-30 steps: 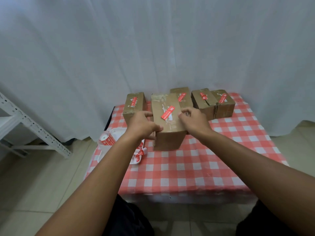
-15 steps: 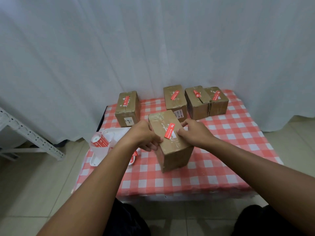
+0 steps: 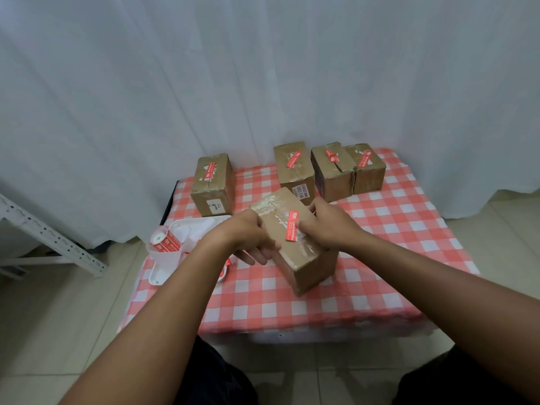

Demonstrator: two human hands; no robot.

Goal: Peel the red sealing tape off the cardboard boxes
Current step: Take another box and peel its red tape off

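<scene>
Cardboard box [image 3: 304,258] near the centre of the frame is steadied on the checked tablecloth [image 3: 394,258], turned at an angle, with its red tape strip [image 3: 291,226] stuck on the top face. The left hand [image 3: 248,238] is curled against the box's left side and grips it. The right hand [image 3: 330,226] is laid over the right part of the top, its fingertips [image 3: 301,225] set at the tape's right edge; whether an edge has been pinched cannot be told.

Trouble could be caused in several ways. If only a corner is caught, the strip may be torn and a piece left behind. Clear tape is seen beneath the red strip, so the wrong layer could be lifted with it. If the left-hand hold is loosened during the pull, the box could be dragged toward the white tray [image 3: 163,270] at lower left. Four other boxes at the upper centre still carry red strips.
</scene>
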